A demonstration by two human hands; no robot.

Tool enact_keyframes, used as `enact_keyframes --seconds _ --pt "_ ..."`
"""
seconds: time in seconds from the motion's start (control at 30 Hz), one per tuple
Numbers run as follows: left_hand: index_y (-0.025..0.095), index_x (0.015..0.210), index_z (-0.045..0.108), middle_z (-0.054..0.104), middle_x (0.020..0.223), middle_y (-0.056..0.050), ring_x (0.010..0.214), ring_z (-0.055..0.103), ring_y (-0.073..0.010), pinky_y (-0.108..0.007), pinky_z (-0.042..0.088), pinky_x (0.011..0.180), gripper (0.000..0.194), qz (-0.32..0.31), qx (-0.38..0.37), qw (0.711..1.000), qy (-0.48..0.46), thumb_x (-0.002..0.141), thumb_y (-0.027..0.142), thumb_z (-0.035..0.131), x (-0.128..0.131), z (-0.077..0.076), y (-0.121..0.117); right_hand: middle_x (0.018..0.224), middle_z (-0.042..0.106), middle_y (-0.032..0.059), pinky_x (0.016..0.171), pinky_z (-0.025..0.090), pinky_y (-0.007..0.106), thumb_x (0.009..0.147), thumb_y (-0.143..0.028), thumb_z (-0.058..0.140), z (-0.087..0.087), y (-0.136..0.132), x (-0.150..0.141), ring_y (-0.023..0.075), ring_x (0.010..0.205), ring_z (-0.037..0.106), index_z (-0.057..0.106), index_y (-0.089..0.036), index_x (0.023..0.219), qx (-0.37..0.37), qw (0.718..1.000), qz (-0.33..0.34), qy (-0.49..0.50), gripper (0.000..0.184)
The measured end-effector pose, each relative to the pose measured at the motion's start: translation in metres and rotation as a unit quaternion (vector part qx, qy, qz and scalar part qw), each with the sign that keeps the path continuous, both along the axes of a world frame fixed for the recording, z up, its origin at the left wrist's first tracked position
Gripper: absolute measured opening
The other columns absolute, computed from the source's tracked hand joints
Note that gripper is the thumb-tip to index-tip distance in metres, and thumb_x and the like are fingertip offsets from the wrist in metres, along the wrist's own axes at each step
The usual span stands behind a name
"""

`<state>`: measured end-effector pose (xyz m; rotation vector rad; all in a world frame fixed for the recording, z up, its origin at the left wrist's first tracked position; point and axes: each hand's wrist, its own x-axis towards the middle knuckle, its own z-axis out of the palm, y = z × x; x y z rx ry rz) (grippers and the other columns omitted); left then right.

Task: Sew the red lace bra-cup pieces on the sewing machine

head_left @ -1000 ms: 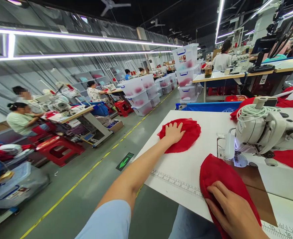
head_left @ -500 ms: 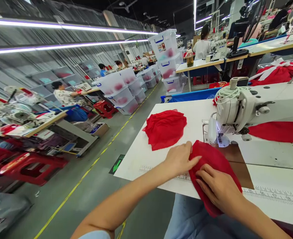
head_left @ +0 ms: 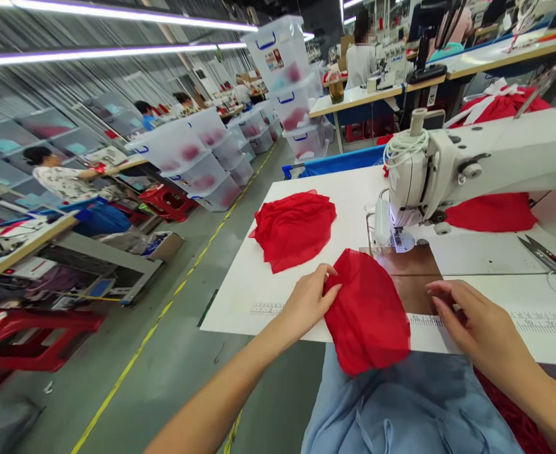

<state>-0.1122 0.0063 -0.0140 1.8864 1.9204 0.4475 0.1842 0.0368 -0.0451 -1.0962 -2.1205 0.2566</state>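
Observation:
A piece of thin red fabric [head_left: 367,315] lies at the table's front edge, its lower end hanging over my lap. My left hand [head_left: 309,293] holds its upper left edge between thumb and fingers. To the right of the fabric, my right hand [head_left: 476,325] hovers over the table with loosely curled fingers, thumb apart, nothing visible in it. Just beyond the fabric stands a white sewing machine [head_left: 415,170], its needle area lit. A second heap of red fabric [head_left: 297,230] lies farther left on the white tabletop [head_left: 235,299].
Black scissors [head_left: 550,258] lie at the right. More red fabric [head_left: 493,212] shows behind the machine arm. A printed ruler [head_left: 543,323] runs along the front edge. Stacked clear bins [head_left: 287,94] and red stools [head_left: 36,340] stand around the aisle; people sit at other tables.
My right hand has let go of the red fabric and moved right. The fabric now lies flatter, with my left hand still at its edge. The camera view has turned slightly right and down.

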Motion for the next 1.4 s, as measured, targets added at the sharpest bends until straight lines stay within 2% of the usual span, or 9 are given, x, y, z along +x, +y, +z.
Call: enact_keyframes --seconds 0.13,0.23,0.33,0.47,0.7,0.9,1.07,1.17,1.4 --pt "0.02 0.114 0.057 0.066 0.104 -0.01 0.096 0.065 -0.0269 -0.04 0.053 0.082 0.019 -0.003 0.138 0.983 0.122 0.096 0.026 0.053 0.003 0.001 -0.004 0.101 0.07 0.0049 0.062 0.055 0.024 0.103 -0.024 0.044 0.001 -0.022 0.001 0.015 0.079 0.07 0.061 -0.024 0.109 -0.001 1.0 0.028 -0.012 0.018" --pt "0.022 0.112 0.063 0.065 0.122 -0.012 0.117 0.06 -0.0263 -0.042 0.05 0.098 0.021 -0.183 0.204 0.951 0.145 0.102 0.021 0.045 0.005 0.005 -0.004 0.103 0.071 0.0058 0.067 0.057 0.025 0.103 -0.023 0.045 0.0 -0.032 0.0 0.0166 0.085 0.071 0.062 -0.023 0.11 -0.002 1.0 0.025 -0.014 0.019" --pt "0.023 0.125 0.062 0.063 0.132 -0.012 0.114 0.062 -0.0257 -0.041 0.053 0.095 0.027 -0.311 0.141 0.92 0.191 0.104 0.028 0.046 0.014 0.005 -0.008 0.103 0.072 0.0052 0.067 0.057 0.025 0.103 -0.023 0.046 -0.003 -0.033 -0.001 0.0164 0.084 0.071 0.064 -0.023 0.11 -0.001 1.0 0.019 -0.013 0.02" --pt "0.016 0.122 0.064 0.067 0.112 -0.015 0.086 0.065 -0.0257 -0.039 0.053 0.071 0.034 -0.225 0.107 0.924 0.289 0.104 0.039 0.046 0.028 0.002 -0.012 0.101 0.072 0.0049 0.06 0.056 0.023 0.104 -0.026 0.044 -0.002 -0.028 -0.003 0.0161 0.081 0.072 0.063 -0.024 0.109 -0.004 1.0 0.001 -0.007 0.02" --pt "0.019 0.12 0.065 0.064 0.121 -0.012 0.109 0.059 -0.0297 -0.043 0.048 0.09 0.023 -0.064 0.098 0.973 0.199 0.1 0.025 0.056 0.026 0.005 0.025 0.101 0.071 0.0066 0.06 0.057 0.025 0.102 -0.028 0.046 0.005 -0.011 -0.014 0.0165 0.078 0.07 0.064 -0.024 0.105 -0.045 0.997 0.036 0.05 0.018" --pt "0.022 0.089 0.061 0.067 0.095 -0.003 0.093 0.06 -0.0209 -0.034 0.046 0.088 0.017 -0.096 0.07 0.992 -0.052 0.1 0.025 0.049 0.024 0.009 0.036 0.119 0.069 0.0116 0.087 0.06 0.038 0.093 -0.036 0.054 0.002 0.014 -0.045 0.0234 0.104 0.07 0.063 -0.023 0.112 -0.196 0.958 0.093 0.186 0.025" --pt "0.02 0.085 0.059 0.059 0.08 0.001 0.076 0.053 -0.0158 -0.026 0.042 0.07 0.024 -0.081 0.019 0.961 -0.263 0.097 0.04 0.052 0.024 0.023 0.029 0.09 0.075 0.0037 0.07 0.056 0.036 0.087 -0.033 0.049 0.006 0.016 -0.064 0.0224 0.079 0.07 0.066 -0.024 0.098 -0.239 0.949 0.105 0.175 0.022" --pt "0.019 0.083 0.058 0.056 0.078 0.002 0.073 0.051 -0.014 -0.026 0.04 0.069 0.027 -0.065 0.009 0.947 -0.315 0.095 0.044 0.056 0.023 0.03 0.026 0.075 0.07 0.0009 0.064 0.05 0.033 0.084 -0.028 0.04 0.013 0.013 -0.063 0.0207 0.07 0.066 0.063 -0.024 0.081 -0.264 0.941 0.108 0.181 0.023" --pt "0.018 0.085 0.058 0.051 0.074 0.003 0.067 0.044 -0.0118 -0.024 0.035 0.063 0.032 -0.073 0.009 0.936 -0.345 0.095 0.049 0.058 0.024 0.031 0.026 0.087 0.074 0.0037 0.069 0.051 0.033 0.09 -0.048 0.047 0.018 0.01 -0.062 0.0233 0.08 0.068 0.065 -0.024 0.094 -0.325 0.916 0.108 0.209 0.03"
